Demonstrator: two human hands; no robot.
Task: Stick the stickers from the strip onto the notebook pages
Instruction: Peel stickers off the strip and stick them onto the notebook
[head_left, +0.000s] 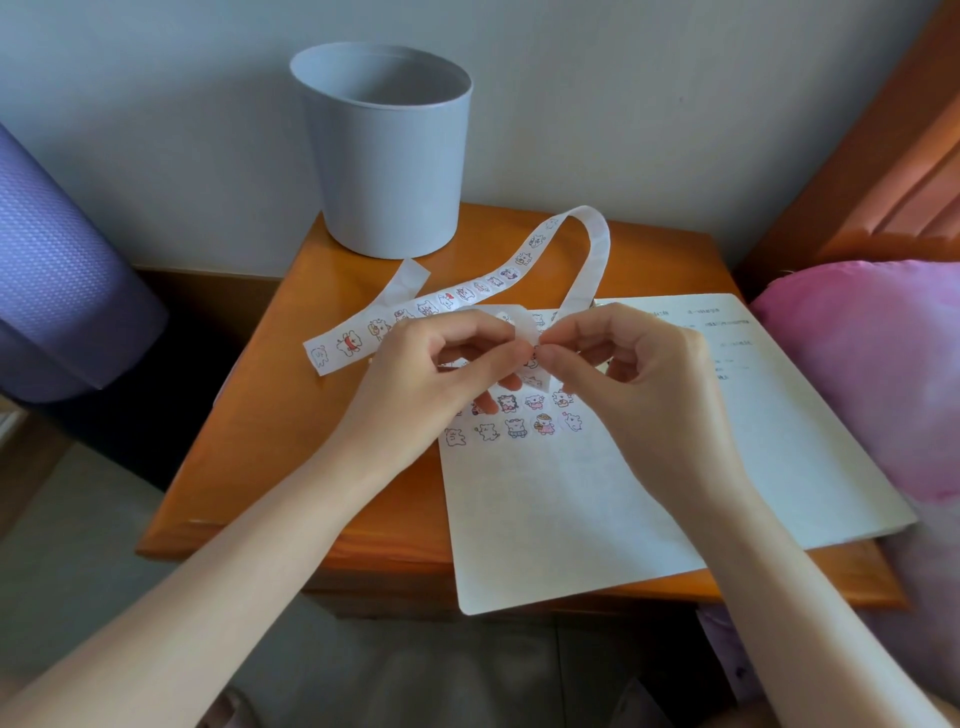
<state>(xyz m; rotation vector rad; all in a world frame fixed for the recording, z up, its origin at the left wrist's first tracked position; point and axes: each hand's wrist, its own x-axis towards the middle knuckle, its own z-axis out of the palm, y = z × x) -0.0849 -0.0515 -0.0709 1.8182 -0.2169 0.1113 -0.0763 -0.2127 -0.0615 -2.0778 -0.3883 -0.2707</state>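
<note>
An open notebook (571, 509) lies on a wooden bedside table, its near corner hanging over the front edge. Several small cartoon stickers (514, 421) sit in rows on its left page. A long white sticker strip (467, 293) loops from the table's left part up and back down to my hands. My left hand (441, 374) holds a bent part of the strip above the page. My right hand (623, 364) pinches the strip's edge with thumb and forefinger, right beside the left fingertips. Whether a sticker is peeled I cannot make out.
A grey plastic bin (387, 150) stands at the back of the wooden table (270, 441). A purple rolled mat (57, 270) leans at the left. A pink pillow (872, 374) and a wooden bed frame (883, 171) border the right side.
</note>
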